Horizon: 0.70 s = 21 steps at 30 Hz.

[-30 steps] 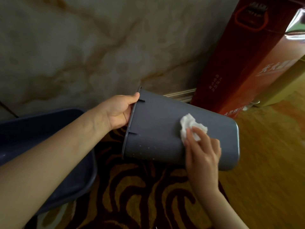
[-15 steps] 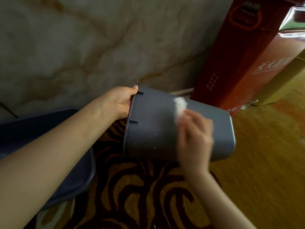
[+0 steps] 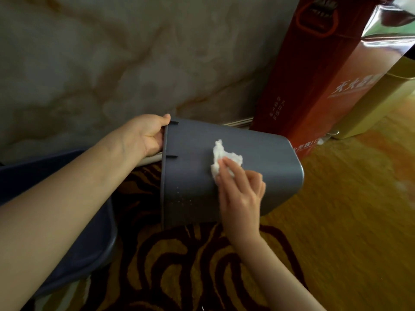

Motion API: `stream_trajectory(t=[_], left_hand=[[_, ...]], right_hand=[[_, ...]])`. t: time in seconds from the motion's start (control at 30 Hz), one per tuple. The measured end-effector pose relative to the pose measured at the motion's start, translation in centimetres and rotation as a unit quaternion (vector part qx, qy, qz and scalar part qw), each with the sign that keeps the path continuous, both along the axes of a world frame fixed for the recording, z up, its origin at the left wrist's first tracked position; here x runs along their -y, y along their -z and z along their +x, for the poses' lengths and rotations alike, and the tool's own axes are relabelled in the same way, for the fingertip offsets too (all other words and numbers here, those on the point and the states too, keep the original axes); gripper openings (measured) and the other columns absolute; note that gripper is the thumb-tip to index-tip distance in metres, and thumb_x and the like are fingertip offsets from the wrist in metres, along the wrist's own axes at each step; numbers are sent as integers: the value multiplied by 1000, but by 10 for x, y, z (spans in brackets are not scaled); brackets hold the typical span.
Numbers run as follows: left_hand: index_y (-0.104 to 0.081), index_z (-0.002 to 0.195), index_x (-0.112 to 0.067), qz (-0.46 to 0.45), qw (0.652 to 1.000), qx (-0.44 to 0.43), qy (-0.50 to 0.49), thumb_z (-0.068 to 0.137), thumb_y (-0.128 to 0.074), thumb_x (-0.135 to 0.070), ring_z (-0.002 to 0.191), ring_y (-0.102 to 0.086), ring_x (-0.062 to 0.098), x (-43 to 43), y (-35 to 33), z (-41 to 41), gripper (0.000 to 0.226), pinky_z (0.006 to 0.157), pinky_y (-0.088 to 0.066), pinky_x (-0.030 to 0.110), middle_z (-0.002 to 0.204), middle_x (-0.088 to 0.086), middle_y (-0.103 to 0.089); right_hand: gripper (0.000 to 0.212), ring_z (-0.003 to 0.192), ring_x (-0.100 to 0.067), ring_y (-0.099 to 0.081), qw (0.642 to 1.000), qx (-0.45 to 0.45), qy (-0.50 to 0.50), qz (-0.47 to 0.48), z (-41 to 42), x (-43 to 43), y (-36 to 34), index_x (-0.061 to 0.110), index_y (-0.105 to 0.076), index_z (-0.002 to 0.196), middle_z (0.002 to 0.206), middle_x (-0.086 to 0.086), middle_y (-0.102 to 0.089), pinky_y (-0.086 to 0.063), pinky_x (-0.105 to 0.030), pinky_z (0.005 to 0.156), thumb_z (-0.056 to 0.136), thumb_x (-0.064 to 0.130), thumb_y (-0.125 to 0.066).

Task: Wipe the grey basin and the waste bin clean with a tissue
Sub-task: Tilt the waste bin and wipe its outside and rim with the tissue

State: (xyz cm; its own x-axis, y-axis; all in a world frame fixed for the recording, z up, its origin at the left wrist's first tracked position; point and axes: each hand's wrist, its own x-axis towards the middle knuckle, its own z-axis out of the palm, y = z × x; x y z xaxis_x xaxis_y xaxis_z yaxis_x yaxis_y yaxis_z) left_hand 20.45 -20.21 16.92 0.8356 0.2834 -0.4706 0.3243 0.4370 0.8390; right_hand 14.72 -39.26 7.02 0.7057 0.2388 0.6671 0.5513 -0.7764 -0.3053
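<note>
The grey waste bin [image 3: 265, 158] is held on its side in mid-air, its open mouth to the left and its base to the right. My left hand [image 3: 146, 135] grips the bin's rim, fingers inside the mouth. My right hand [image 3: 240, 189] presses a crumpled white tissue [image 3: 221, 159] flat against the bin's outer wall, near its middle. The grey basin [image 3: 94, 248] sits low at the left, largely hidden under my left forearm.
A marble wall runs behind the bin. A tall red carton [image 3: 314, 75] with a handle leans at the right, and a yellowish box [image 3: 379, 104] stands beyond it. A brown striped rug [image 3: 179, 265] and a golden floor [image 3: 359, 221] lie below.
My right hand slid the tissue up and left over the bin's wall, then back down toward the middle. The left hand kept its hold on the rim.
</note>
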Motion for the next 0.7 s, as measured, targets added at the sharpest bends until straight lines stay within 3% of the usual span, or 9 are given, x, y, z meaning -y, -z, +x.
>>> stream_trajectory(t=[0.1,0.2,0.23,0.3,0.37,0.43,0.57,0.63,0.7], left_hand=[[-50,79,-10,28,1000,-10,-1,97,-35,-11,118,-53,21,-1,-2,6,23,82,-42,30,77,2,-54],[-46,73,-10,31,999,-8,-17,97,-36,-10,124,-49,21,-2,-2,13,27,84,-41,30,78,2,-53],[-46,73,-11,28,999,-3,-23,97,-37,-11,118,-54,21,-2,-2,15,26,84,-42,30,81,1,-55],[-49,74,-13,27,999,5,-25,97,-39,-17,84,-65,14,-1,-1,11,25,81,-48,28,86,1,-59],[-55,78,-14,38,999,-3,13,95,-41,-29,58,-66,9,0,2,-6,27,65,-57,26,79,0,-65],[-62,88,-15,3,997,1,82,94,-40,-38,62,-71,11,-1,11,-31,32,52,-57,25,75,0,-75],[-60,117,-23,-97,973,49,203,91,-32,-49,96,-70,17,-9,24,-72,47,66,-58,29,107,4,-73],[-59,118,-22,-113,974,59,185,93,-28,-47,92,-71,16,-5,25,-74,48,67,-59,29,104,5,-74],[-60,114,-20,-116,979,72,151,95,-26,-45,86,-70,13,2,24,-72,46,74,-58,28,97,2,-75]], right_hand=[[23,88,-27,-44,997,-1,74,23,21,41,8,11,-63,108,121,-7,-63,-30,-33,75,88,13,-51],[21,86,-35,-48,985,-20,156,63,42,78,11,5,-65,107,121,-11,-62,-39,-39,74,90,9,-53],[20,86,-35,-47,983,-26,169,72,48,84,10,3,-65,107,121,-11,-61,-39,-35,73,90,8,-55],[21,88,-34,-47,981,-39,174,82,54,90,8,2,-64,109,121,-12,-62,-36,-29,75,91,7,-55],[22,91,-33,-50,978,-49,177,96,55,88,4,2,-65,110,118,-13,-63,-33,-25,78,92,8,-54],[21,94,-32,-54,973,-61,184,129,50,84,-4,2,-66,106,114,-14,-65,-34,-25,79,92,9,-52],[15,93,-22,-55,985,-68,65,147,21,30,-32,5,-67,98,103,-12,-67,-44,-28,76,88,6,-56],[15,91,-17,-51,991,-67,-50,107,6,-9,-46,6,-67,99,103,-9,-66,-39,-22,73,86,5,-60],[17,90,-21,-51,986,-79,-136,61,3,-42,-58,6,-67,101,104,-9,-66,-42,-28,73,85,7,-61]])
